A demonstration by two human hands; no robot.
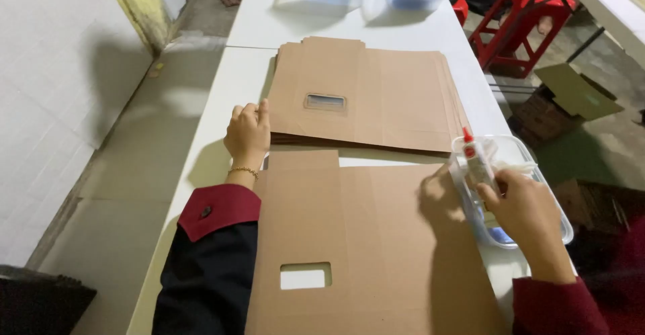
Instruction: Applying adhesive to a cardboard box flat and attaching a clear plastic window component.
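My right hand [527, 204] grips a glue bottle [476, 162] over the clear tray [561, 217] at the table's [235, 86] right edge. My left hand [247, 135], fingers curled, rests on the cardboard stack's [383, 96] left edge, just beyond the flat sheet [376, 241] before me.

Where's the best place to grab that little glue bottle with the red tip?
Around its clear body, below the red nozzle, coming from the right side. The glue bottle stands nearly upright over the plastic tray, and the right hand already wraps its lower body that way, leaving the tip free.
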